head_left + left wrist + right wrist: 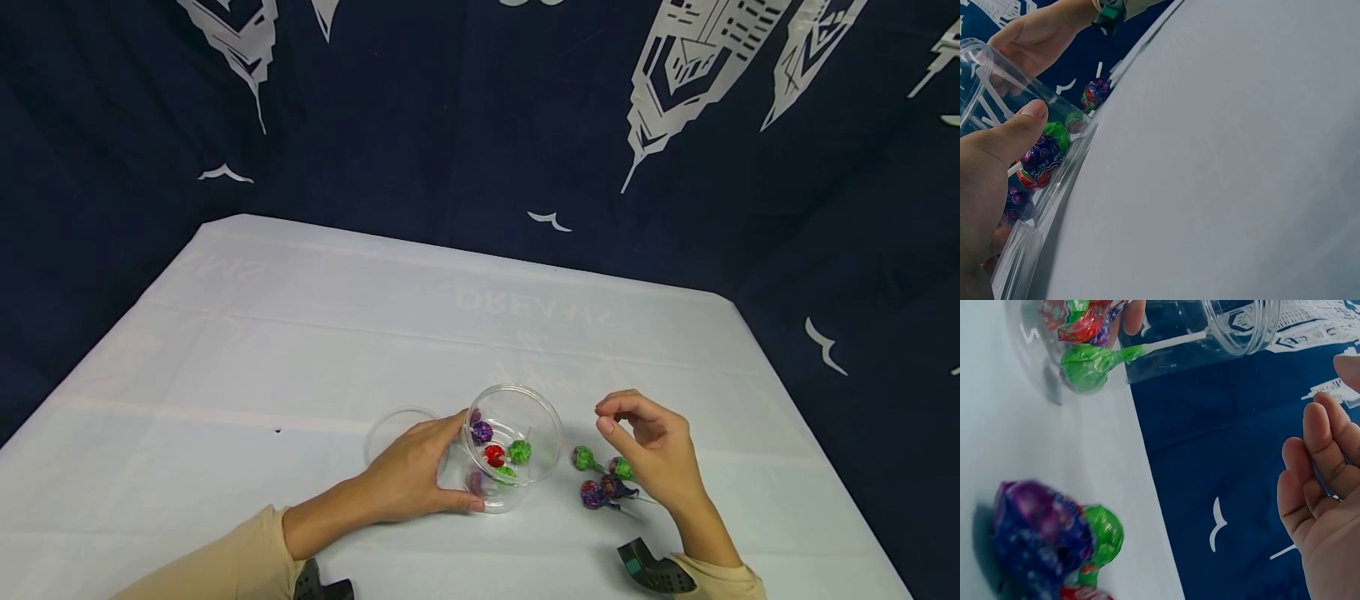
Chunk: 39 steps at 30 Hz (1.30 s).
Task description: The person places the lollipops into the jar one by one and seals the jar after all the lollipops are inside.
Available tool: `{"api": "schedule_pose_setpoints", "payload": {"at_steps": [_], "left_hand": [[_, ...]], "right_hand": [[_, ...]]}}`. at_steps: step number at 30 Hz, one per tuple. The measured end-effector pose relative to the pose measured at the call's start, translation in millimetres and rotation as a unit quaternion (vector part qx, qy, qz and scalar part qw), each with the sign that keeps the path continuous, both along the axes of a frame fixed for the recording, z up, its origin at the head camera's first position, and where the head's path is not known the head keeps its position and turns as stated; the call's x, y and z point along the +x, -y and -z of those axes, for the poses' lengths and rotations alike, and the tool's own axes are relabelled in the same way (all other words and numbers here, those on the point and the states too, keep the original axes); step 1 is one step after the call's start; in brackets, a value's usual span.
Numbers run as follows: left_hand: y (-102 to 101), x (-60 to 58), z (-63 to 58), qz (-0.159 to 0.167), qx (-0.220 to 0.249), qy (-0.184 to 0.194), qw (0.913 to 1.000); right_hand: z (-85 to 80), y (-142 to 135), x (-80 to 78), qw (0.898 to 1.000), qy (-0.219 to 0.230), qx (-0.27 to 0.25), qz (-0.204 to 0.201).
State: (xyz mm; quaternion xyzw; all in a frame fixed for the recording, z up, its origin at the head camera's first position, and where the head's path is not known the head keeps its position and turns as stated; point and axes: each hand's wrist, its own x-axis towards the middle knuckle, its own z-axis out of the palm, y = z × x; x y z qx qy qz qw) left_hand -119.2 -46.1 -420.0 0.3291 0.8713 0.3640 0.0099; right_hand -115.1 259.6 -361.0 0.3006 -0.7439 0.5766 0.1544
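A clear plastic jar (540, 467) stands on the white table with its mouth up and lollipops inside. Its contents include a red lollipop (494, 455), a green lollipop (519, 452) and purple ones. My left hand (416, 471) grips the jar from its left side, thumb in front. Right of the jar my right hand (651, 442) hovers with nothing in it, fingers bent loosely and thumb near the fingertips. Below it several wrapped lollipops (592, 494) lie on the table. In the right wrist view a green lollipop (1085, 369) leans inside the jar, stick toward the mouth.
A clear round lid (375, 433) lies on the table just left of the jar, partly behind my left hand. The white cloth (300, 350) covers the table. A dark blue curtain (450, 125) with white building prints hangs behind it.
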Motion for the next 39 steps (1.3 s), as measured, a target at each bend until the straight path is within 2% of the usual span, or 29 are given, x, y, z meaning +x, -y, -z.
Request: {"api": "schedule_pose_setpoints", "payload": {"at_steps": [4, 6, 12, 17, 30, 34, 39], "left_hand": [[0, -0.3, 0.4, 0.002, 0.001, -0.002, 1.0], [0, -0.5, 0.9, 0.003, 0.001, -0.006, 1.0], [0, -0.9, 1.9, 0.003, 0.001, -0.015, 0.9999], [0, -1.2, 1.7, 0.005, 0.005, -0.016, 0.9998], [-1, -1.1, 0.2, 0.006, 0.007, -0.009, 0.9999], [-1, -1.5, 0.4, 0.006, 0.005, -0.009, 0.9999], [0, -1.5, 1.0, 0.004, 0.005, -0.009, 0.9999]], "right_hand": [[4.7, -2, 0.3, 1.0, -0.012, -0.023, -0.01], [5.7, -3, 0.7, 1.0, -0.007, -0.021, -0.003], [6.4, -9, 2.5, 0.999, 0.024, 0.026, 0.034], [6.5, -15, 4.0, 0.997, 0.031, 0.048, 0.055], [9.0, -37, 8.8, 0.992, 0.025, 0.099, 0.072], [8.9, -47, 10.4, 0.985, 0.045, 0.136, 0.099], [8.1, -55, 13.9, 0.963, 0.101, 0.205, 0.141]]}}
